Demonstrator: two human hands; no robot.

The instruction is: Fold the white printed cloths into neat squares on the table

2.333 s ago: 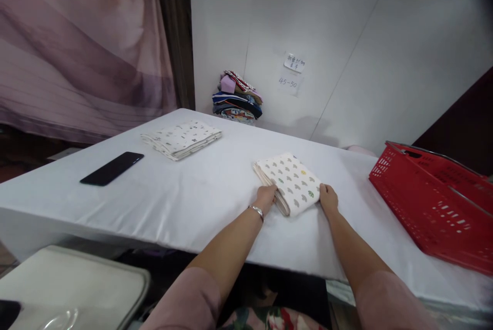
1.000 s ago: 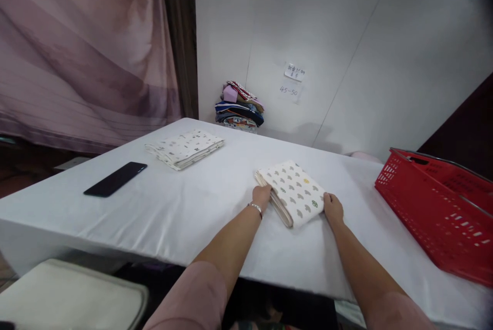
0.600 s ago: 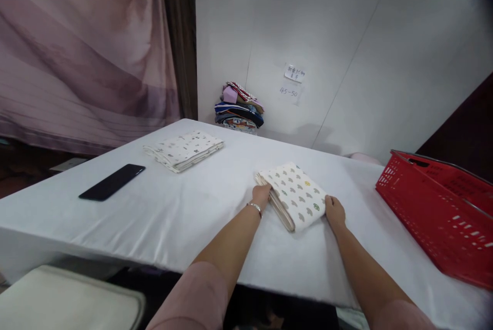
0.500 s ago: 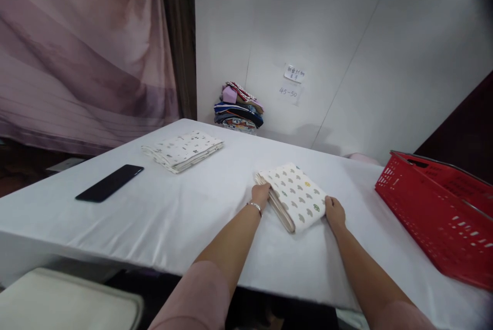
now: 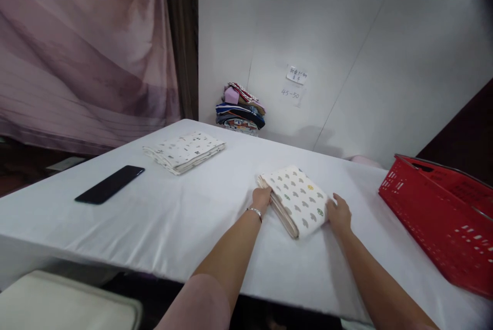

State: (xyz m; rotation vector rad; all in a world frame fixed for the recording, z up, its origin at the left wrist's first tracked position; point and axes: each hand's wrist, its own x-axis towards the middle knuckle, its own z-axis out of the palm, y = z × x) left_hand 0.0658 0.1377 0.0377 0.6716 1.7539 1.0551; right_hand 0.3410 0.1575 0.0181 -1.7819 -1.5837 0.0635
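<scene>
A folded cream cloth [image 5: 298,199] with grey cloud-like shapes and a few green and yellow motifs lies on the white-covered table. My left hand [image 5: 262,197] is closed on its left side, where the folded layers show; part of the fingers is hidden by the cloth. At the opposite side my right hand [image 5: 339,214] touches the edge with its fingers apart, one of them raised off the fabric. Farther left lies a second folded white cloth [image 5: 187,150] with small dark prints.
A dark phone-like slab [image 5: 110,184] rests on the white tablecloth [image 5: 185,227] at the left. The red plastic basket [image 5: 439,222] stands at the right edge. Behind the table, a pile of folded fabrics [image 5: 241,109] sits against the wall under paper notes [image 5: 296,75].
My right hand has loosened at the cloth's right edge, one finger lifting away. My left hand keeps its hold. The whole view has shifted slightly.
</scene>
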